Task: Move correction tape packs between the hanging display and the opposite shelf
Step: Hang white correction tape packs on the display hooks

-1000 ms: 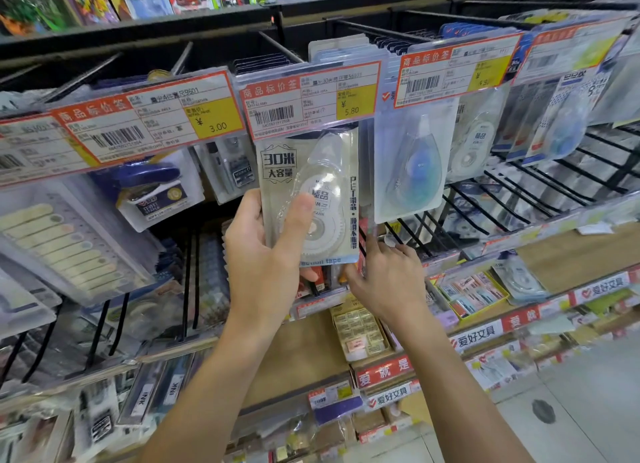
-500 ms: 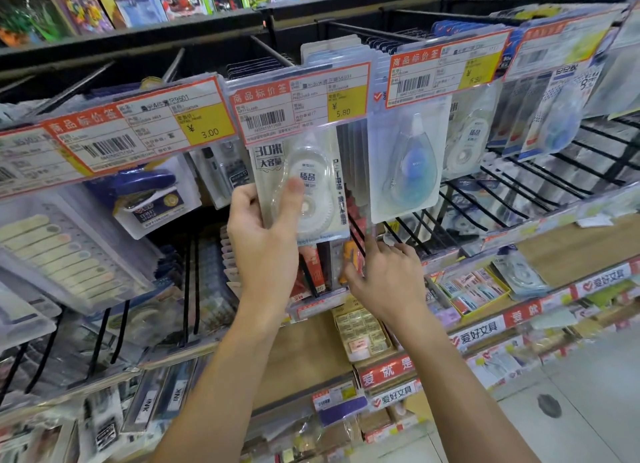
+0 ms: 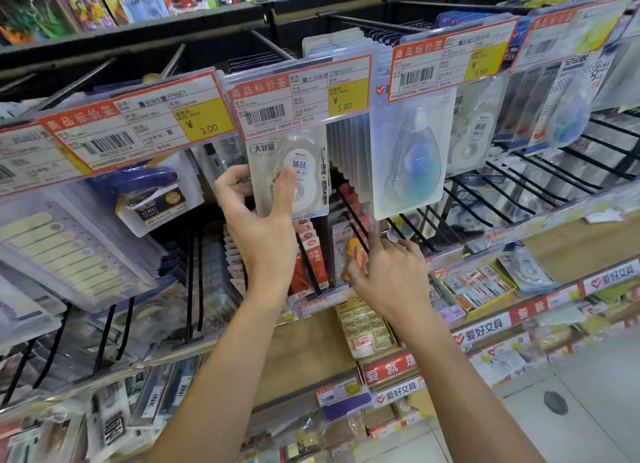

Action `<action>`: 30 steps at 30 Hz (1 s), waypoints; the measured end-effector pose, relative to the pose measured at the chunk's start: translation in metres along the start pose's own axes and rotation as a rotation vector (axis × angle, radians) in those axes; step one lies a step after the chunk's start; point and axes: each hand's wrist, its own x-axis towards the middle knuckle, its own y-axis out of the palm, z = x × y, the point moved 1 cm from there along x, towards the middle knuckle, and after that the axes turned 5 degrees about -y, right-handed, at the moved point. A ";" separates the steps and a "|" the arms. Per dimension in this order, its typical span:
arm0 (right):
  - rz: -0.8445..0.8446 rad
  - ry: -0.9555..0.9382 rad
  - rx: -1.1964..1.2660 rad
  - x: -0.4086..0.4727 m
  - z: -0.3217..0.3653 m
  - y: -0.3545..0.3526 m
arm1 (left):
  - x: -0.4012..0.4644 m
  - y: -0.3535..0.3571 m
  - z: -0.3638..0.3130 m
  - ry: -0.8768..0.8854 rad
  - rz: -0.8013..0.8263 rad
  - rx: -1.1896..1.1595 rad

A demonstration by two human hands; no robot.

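The correction tape pack (image 3: 289, 176) in the left hand (image 3: 258, 227) is a clear plastic blister, glossy, over a printed card backing. The pack with the blue dispenser (image 3: 412, 157) beside it has the same shiny, see-through plastic shell. The price tags (image 3: 301, 95) look like paper slips behind glossy clear plastic holders that catch the light. The hanging pegs (image 3: 485, 199) are thin black metal rods, smooth and dull. The shelf board (image 3: 581, 244) below looks like matt, pale wood. The floor (image 3: 588, 410) is smooth and slightly shiny.
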 end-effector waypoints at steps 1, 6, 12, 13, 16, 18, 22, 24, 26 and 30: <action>-0.002 0.001 0.002 0.000 0.000 0.000 | -0.002 0.000 0.001 0.027 0.003 -0.001; -0.025 -0.001 0.010 0.000 0.001 -0.001 | -0.003 -0.007 0.008 0.119 0.033 0.010; -0.025 0.003 0.012 -0.001 0.002 -0.003 | 0.002 -0.006 0.011 0.114 -0.006 0.068; -0.028 0.004 0.013 -0.001 0.002 -0.003 | 0.002 -0.005 0.011 0.122 -0.002 0.066; -0.035 0.001 0.007 -0.001 0.002 -0.004 | 0.006 -0.003 0.014 0.121 0.011 0.068; -0.025 0.002 0.002 -0.002 0.003 -0.005 | 0.007 -0.001 0.013 0.113 0.019 0.075; 0.002 0.000 -0.002 -0.001 0.003 -0.005 | 0.005 -0.002 0.010 0.136 0.030 0.098; 0.005 -0.003 -0.001 -0.001 0.003 -0.005 | 0.005 -0.003 0.010 0.130 0.038 0.115; 0.014 -0.011 -0.008 -0.001 0.002 -0.005 | 0.005 -0.004 0.008 0.128 0.037 0.152; 0.105 -0.010 -0.031 0.001 0.003 -0.007 | 0.001 -0.010 0.000 0.087 0.076 0.279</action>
